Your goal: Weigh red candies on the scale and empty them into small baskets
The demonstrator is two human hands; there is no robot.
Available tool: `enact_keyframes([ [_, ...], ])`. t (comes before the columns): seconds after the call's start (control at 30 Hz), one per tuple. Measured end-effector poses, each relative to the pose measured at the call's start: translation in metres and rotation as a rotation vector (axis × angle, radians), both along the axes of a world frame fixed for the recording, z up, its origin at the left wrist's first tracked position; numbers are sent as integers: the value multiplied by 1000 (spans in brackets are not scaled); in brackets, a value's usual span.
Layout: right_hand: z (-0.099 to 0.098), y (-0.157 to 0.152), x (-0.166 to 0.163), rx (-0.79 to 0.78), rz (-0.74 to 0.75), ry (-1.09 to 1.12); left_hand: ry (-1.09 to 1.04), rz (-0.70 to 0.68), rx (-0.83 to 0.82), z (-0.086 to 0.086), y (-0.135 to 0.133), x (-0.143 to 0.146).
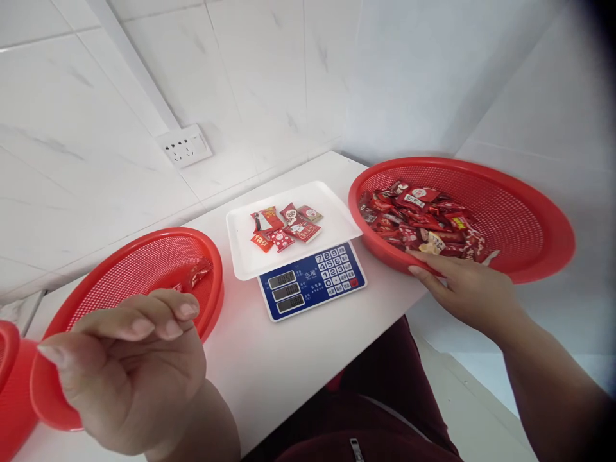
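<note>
Head view | white surface point(298, 359), right basket point(510, 199), left basket point(144, 266) | scale point(312, 282) with tray point(339, 218), so probably weighing | left hand point(139, 372) half-curled, fingers seemingly holding nothing; right hand point(462, 289) pinching right basket rim | wrapped candies point(302, 230) on tray, next pick wants gentle pinch imo

Digits 0 to 9 on small white square keys point(328, 264), 志准 on flat blue plastic scale panel point(312, 290), grey rectangular displays point(287, 291) blurred
</note>
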State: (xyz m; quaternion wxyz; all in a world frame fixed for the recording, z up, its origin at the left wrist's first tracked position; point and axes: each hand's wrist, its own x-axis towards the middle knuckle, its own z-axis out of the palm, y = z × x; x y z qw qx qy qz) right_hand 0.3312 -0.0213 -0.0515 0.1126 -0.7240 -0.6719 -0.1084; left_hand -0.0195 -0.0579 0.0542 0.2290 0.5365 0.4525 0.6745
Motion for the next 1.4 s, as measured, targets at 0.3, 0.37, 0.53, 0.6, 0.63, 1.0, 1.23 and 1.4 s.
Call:
enact_keyframes([
  [0.3,4,-1,-2,5,33,-2,-151,-11,84,-1,8,10],
  [0.37,3,-1,-1,16,46,1,-125,-9,84,-2,9,11],
  [0.53,3,0,-1,38,71,-5,-119,-82,90,-3,12,11],
  [0.6,3,0,-1,54,77,-9,-130,-84,89,-4,12,12],
  [0.63,3,0,-1,58,78,-9,-128,-76,84,-4,13,12],
  [1.0,-1,-1,1,35,50,21,-119,-33,66,-2,13,12],
  [1.23,-3,0,3,-12,14,20,-112,32,69,0,11,15],
  [1.4,-1,-1,1,3,13,11,-121,17,72,0,9,13],
])
